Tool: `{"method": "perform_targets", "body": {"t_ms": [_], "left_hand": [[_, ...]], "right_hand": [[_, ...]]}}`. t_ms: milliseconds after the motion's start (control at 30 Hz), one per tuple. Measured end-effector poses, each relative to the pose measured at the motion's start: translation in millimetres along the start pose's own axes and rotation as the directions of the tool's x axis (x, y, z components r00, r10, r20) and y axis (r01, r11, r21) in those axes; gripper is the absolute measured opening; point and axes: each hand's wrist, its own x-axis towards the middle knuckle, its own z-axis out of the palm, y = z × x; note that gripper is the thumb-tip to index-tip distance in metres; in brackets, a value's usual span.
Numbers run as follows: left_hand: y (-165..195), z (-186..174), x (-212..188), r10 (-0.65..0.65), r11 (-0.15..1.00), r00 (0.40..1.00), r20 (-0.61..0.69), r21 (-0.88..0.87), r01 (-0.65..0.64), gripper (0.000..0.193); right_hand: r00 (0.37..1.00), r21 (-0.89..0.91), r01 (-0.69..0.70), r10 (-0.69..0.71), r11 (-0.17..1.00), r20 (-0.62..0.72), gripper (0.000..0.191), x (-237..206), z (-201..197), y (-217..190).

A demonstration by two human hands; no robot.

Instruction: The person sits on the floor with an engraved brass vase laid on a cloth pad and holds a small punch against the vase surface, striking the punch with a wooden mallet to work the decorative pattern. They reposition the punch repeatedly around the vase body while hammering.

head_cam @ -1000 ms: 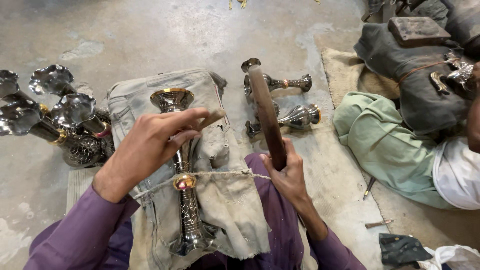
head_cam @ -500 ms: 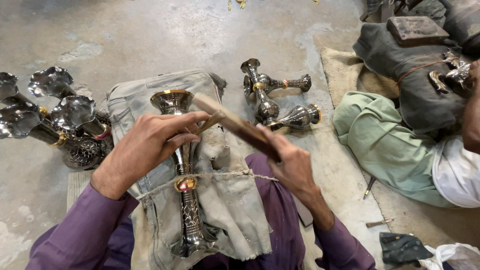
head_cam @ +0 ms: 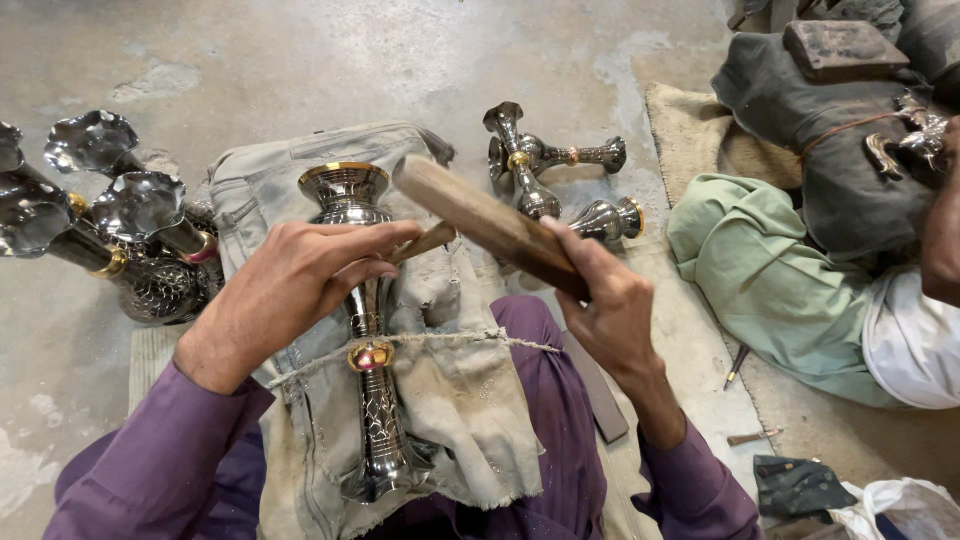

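Engraved metal vase worked on a cloth-padded lap, grey concrete floor [head_cam: 330,60].

A beige folded cloth pad [head_cam: 450,400] covers the lap and is tied across with string; the tall silver engraved metal vase with gold rim and gold collar [head_cam: 365,330] lies along it, mouth toward the far edge of the pad, foot toward the person. Left hand [head_cam: 290,285] rests on the vase neck, fingers pinched on a thin wooden-coloured punch [head_cam: 425,242] whose tip I cannot see. Right hand [head_cam: 605,300] is clenched on a brown wooden mallet stick [head_cam: 480,218], angled up-left, its end above the punch. Cluster of silver flared-top vases [head_cam: 110,220] lies at the floor's left edge; three smaller silver pieces [head_cam: 545,165] lie beyond the pad. A second person's green garment [head_cam: 770,270] sits at right.
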Motion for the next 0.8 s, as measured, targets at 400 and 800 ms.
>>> {"method": "perform_targets", "body": {"t_ms": [400, 800], "left_hand": [[-4, 9, -13, 0.056, 0.991, 0.979, -0.196, -0.107, -0.078, 0.041], [-4, 48, -39, -0.175, 0.960, 0.839, -0.516, -0.280, 0.028, 0.038]], "right_hand": [[0.999, 0.501, -0.028, 0.042, 0.865, -0.017, 0.073, 34, -12, -6], [0.908, -0.316, 0.411, -0.353, 0.855, 0.225, 0.056, 100, -52, -40]]}}
